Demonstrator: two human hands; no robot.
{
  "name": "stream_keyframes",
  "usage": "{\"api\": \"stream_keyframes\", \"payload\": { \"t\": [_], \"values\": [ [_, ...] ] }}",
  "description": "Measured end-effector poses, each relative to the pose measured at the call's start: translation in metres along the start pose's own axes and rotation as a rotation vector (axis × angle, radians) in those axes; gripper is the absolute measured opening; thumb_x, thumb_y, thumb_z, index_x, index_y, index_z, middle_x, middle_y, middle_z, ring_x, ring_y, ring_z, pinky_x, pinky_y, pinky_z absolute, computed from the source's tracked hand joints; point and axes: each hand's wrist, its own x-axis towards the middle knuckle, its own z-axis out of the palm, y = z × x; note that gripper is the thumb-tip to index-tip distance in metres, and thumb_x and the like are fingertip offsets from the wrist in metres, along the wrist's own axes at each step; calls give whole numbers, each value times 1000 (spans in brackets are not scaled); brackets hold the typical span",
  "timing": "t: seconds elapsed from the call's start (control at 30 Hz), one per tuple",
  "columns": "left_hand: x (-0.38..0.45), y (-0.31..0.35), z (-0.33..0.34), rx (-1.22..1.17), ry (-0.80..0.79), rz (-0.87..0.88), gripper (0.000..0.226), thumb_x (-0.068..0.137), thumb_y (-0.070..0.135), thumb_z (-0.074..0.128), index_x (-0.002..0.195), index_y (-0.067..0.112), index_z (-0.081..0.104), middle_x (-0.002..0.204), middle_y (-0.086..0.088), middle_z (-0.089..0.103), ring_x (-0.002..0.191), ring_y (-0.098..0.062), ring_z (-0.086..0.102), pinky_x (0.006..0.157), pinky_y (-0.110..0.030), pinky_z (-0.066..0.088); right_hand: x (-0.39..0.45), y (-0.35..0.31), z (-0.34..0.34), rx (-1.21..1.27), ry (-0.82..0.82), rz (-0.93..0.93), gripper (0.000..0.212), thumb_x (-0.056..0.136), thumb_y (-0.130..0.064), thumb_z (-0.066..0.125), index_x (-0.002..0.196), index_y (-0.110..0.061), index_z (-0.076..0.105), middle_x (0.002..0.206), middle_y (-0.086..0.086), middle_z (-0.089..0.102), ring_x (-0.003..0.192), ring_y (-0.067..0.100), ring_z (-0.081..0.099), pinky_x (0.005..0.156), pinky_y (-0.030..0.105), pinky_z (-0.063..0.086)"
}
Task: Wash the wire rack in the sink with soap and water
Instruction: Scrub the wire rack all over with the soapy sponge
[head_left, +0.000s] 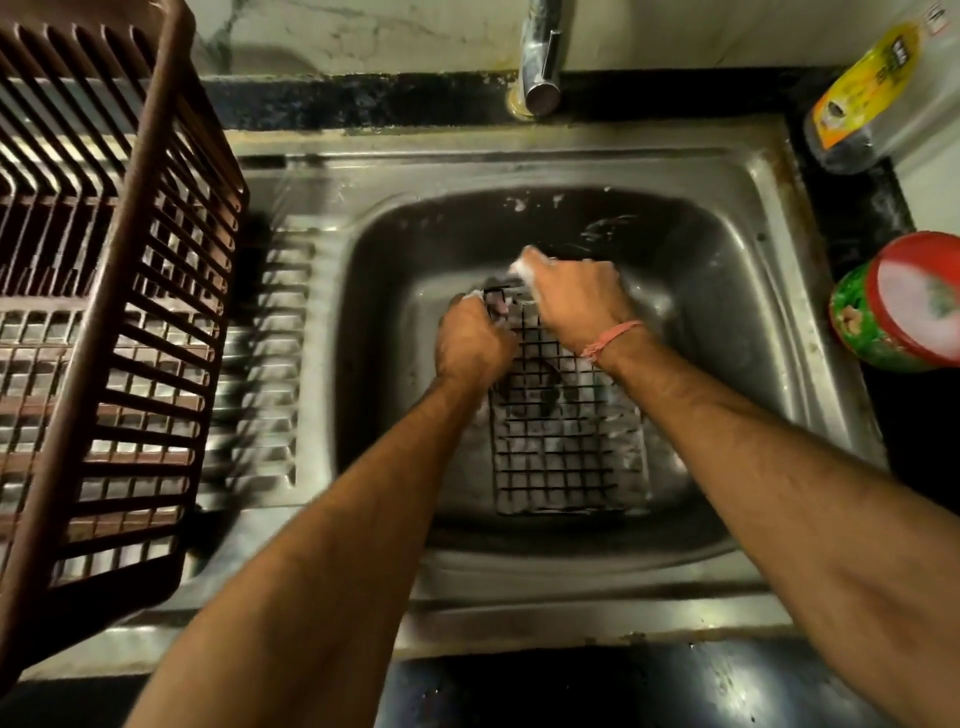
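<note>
Wire rack (558, 441) lying in the sink (753, 218) basin, coated with suds: soaping appears well under way. Left hand (470, 345) grips the rack's far left corner; right hand (574, 299) curls round a foamy scrubber (522, 267) at the far edge. Tap (540, 57) shows no running water, so rinsing likely remains. Brown drying basket (104, 312) stands left.

No lettering is legible (the bottle (868, 88) label is too blurred).

Dim light; pale marbled wall (363, 31) behind a black stone counter (363, 101).
</note>
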Motion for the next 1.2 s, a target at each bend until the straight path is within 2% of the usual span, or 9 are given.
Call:
{"api": "stream_keyframes", "payload": {
  "t": [0.13,0.27,0.5,0.73,0.9,1.0,1.1,1.17,1.2],
  "values": [
    [-16,-2,3,-11,76,-33,68,81,13,82,140,26,50,128,5,56,105,-19,65,83,-39,65,-4,29,17,59,174,206,26,107,-23,42,126,-12,56,82,19,74,74,42,73,62,42,51],
    [-53,-26,10,165,-37,29,78,83,1,76,153,15,43,138,-4,54,122,-27,56,99,-45,60,-1,24,23,137,176,303,25,106,-18,44,128,-10,55,89,19,74,81,43,73,67,47,56],
    [-53,-24,4,219,-14,213,55,89,-2,67,137,20,56,130,-3,66,123,-26,53,94,-45,57,17,-18,18,317,149,128,23,102,-24,48,124,-28,55,91,13,76,86,41,73,66,40,46],
    [-46,-32,8,211,-20,254,66,82,-5,68,141,22,54,133,1,63,121,-25,55,95,-44,59,23,-12,11,232,40,-217,25,102,-33,47,123,-26,59,92,13,70,87,38,66,70,42,51],
    [-43,-28,14,235,-52,249,69,83,5,80,144,25,55,143,4,60,130,-23,52,102,-51,57,31,10,12,68,132,-148,22,105,-35,44,119,-26,58,96,14,74,89,42,71,72,44,54],
    [-39,-29,15,248,-19,303,54,81,18,81,130,30,61,131,7,64,118,-23,60,94,-49,61,1,1,25,166,106,-198,32,106,-32,47,129,-17,63,121,-1,73,112,24,69,95,43,54],
    [-38,-28,11,262,-59,293,47,83,19,73,129,26,63,127,1,65,118,-26,59,91,-50,61,-41,39,114,570,-33,125,85,96,-62,50,148,3,36,101,-15,75,93,-17,64,102,24,50],
    [-37,-23,7,311,-97,335,48,85,18,72,131,24,64,129,-3,66,121,-29,58,94,-50,60,-54,47,107,388,-114,37,70,96,-69,51,140,-16,58,119,-8,70,109,-3,62,96,28,49],
    [-36,-18,5,348,-131,385,47,86,16,71,132,22,65,130,-6,67,124,-31,57,97,-50,58,-47,48,86,230,-218,0,56,103,-47,56,137,-2,62,120,0,66,114,14,61,91,27,46]
  ]
}}
